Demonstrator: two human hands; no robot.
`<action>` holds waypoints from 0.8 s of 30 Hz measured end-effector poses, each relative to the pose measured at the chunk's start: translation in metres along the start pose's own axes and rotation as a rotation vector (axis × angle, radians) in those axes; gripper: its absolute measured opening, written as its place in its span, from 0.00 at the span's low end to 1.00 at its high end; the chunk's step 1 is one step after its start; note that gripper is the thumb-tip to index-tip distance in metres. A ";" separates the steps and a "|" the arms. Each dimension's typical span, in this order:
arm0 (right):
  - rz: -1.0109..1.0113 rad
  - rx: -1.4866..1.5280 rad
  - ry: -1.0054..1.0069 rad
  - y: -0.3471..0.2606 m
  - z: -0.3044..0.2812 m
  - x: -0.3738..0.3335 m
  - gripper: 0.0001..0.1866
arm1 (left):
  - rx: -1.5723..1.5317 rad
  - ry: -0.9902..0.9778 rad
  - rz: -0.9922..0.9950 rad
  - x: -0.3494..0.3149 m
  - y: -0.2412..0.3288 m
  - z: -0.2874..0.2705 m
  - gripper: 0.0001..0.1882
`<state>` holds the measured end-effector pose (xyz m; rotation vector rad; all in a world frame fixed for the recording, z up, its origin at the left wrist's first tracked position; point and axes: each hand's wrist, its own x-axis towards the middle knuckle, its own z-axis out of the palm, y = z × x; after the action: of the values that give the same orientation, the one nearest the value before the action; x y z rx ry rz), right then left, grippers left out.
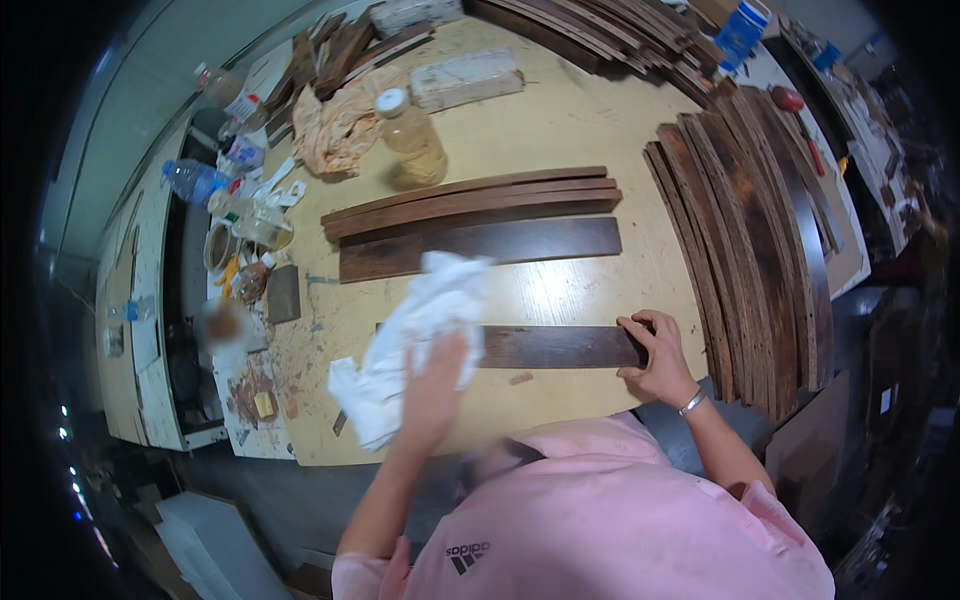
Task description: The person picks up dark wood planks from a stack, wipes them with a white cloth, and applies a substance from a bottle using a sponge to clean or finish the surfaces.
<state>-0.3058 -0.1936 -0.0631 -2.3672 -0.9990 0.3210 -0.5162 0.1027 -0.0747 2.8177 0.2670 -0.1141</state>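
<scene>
A dark brown wooden plank [560,347] lies flat across the pale tabletop in front of me. My right hand [660,358] grips its right end, thumb and fingers curled over the edges. Over the plank's left part is a crumpled white cloth [420,310], which hides that portion of the wood. My left hand [434,385], smeared by motion, is on the cloth and holds it against the plank. Just beyond lies another dark, shiny plank [480,247], with a few narrower brown strips [470,203] beside its far edge.
Brown planks [745,240] are stacked at the right, with more boards [600,30] at the back. A white-capped jar of yellowish liquid [413,145] stands near a stained rag [340,125] and a wrapped block [465,80]. Several bottles [250,220] and a grey block [284,293] line the left side.
</scene>
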 end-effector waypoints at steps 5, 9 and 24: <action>0.040 0.173 0.007 0.018 0.009 -0.004 0.34 | -0.252 -0.031 0.237 0.026 0.076 0.038 0.34; -0.039 0.271 -0.053 0.042 0.004 -0.009 0.37 | -0.288 -0.122 0.563 0.073 0.158 0.061 0.34; 0.095 0.545 -0.031 0.059 -0.011 -0.020 0.49 | -0.080 0.048 0.193 0.081 0.149 0.043 0.30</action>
<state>-0.2806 -0.2458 -0.0876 -1.9162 -0.7005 0.5861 -0.4097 -0.0360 -0.0808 2.7510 0.0092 0.0066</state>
